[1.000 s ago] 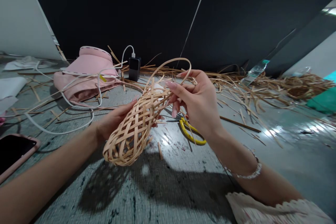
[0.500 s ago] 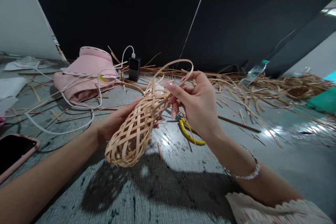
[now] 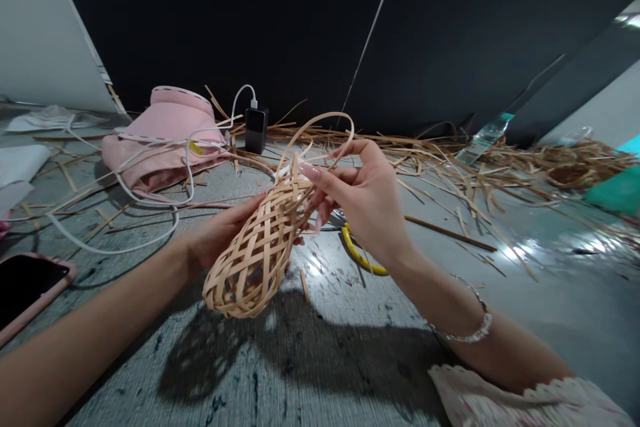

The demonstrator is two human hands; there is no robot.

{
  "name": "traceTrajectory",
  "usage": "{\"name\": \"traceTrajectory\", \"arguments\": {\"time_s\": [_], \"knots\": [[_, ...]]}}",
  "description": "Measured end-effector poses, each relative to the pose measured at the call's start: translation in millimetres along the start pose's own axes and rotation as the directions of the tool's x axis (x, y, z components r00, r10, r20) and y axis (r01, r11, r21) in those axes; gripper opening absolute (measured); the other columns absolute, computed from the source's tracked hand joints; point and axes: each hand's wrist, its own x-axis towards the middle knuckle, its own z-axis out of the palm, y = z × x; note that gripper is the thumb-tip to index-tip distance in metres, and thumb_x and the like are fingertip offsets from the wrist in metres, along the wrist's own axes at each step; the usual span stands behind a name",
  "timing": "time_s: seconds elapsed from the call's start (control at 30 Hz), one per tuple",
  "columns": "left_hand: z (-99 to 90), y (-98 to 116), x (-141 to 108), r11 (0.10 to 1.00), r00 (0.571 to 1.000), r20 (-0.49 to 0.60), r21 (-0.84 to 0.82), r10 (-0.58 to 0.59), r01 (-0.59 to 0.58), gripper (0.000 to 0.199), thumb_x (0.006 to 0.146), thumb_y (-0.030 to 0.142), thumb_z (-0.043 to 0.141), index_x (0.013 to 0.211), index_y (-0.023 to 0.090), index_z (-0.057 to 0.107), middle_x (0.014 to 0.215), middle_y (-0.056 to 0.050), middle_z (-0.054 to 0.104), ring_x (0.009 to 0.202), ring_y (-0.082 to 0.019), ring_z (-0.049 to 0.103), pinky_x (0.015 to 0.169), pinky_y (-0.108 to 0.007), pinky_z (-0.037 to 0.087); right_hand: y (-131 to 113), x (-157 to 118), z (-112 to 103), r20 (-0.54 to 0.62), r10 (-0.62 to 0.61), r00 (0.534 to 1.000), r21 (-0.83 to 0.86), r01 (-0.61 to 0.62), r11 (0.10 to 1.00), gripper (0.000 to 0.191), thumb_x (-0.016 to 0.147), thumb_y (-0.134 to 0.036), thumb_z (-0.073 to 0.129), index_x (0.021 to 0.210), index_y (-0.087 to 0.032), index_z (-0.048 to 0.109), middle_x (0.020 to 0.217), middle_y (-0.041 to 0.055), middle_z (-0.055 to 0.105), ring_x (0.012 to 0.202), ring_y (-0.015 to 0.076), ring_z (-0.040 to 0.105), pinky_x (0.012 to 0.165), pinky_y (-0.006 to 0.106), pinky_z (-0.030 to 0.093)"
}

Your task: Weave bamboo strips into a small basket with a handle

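Observation:
A long, narrow woven basket (image 3: 255,250) of pale flat strips is held above the floor, tilted with its rounded end toward me. My left hand (image 3: 217,230) grips it from the left and underneath; most of those fingers are hidden behind the weave. At the far end my right hand (image 3: 363,197) pinches a thin strip (image 3: 327,115) that loops up from the basket. Its fingertips lie against the weave's right side. Beneath and behind my right hand lie yellow-handled cutters (image 3: 357,257), partly covered.
Loose strips (image 3: 475,190) litter the floor along the dark wall. To the left are a pink visor hat (image 3: 175,120), a white cable (image 3: 115,252), a black power bank (image 3: 257,130) and a phone (image 3: 30,290). A plastic bottle (image 3: 485,139) leans at the back right.
My right hand has moved left, closer to the basket, and the strip's loop has grown narrower. My left hand and the basket have barely shifted.

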Motion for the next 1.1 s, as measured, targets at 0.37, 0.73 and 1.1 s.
{"name": "traceTrajectory", "arguments": {"time_s": [0.37,0.73,1.1], "knots": [[-0.7,2.0,-3.3,0.998,0.996,-0.079,-0.05,-0.031,0.027,0.059,0.098,0.05,0.023,0.113,0.011,0.064,0.085,-0.008,0.075,0.079,-0.019,0.071,0.081,-0.03,0.053,-8.0,-2.9,0.6,0.015,0.028,1.0,0.013,-0.028,1.0,0.033,0.076,-0.038,0.073,0.089,-0.023,0.046,0.052,-0.0065,0.063,0.034,0.0096,0.055,0.033,0.02,0.049],[-0.6,0.5,-4.1,0.998,0.998,-0.068,-0.061,0.004,-0.009,0.056,0.098,0.049,0.027,0.106,0.011,0.067,0.084,-0.007,0.075,0.079,-0.017,0.071,0.08,-0.028,0.052,-6.1,-1.8,1.4,0.202,0.072,0.977,0.029,-0.079,0.996,0.028,0.08,-0.042,0.067,0.069,-0.017,0.065,0.049,-0.0037,0.058,0.036,0.0061,0.051,0.034,0.017,0.044],[7.1,3.8,-5.6,0.993,0.995,-0.095,-0.116,-0.031,0.02,0.068,0.099,0.049,0.013,0.097,0.011,0.07,0.085,-0.006,0.075,0.08,-0.017,0.072,0.077,-0.029,0.055,-4.0,-0.1,-0.1,0.046,0.049,0.998,0.105,-0.053,0.993,0.029,0.082,-0.039,0.067,0.064,-0.019,0.057,0.048,-0.0043,0.059,0.033,0.0055,0.05,0.031,0.016,0.044]]}}
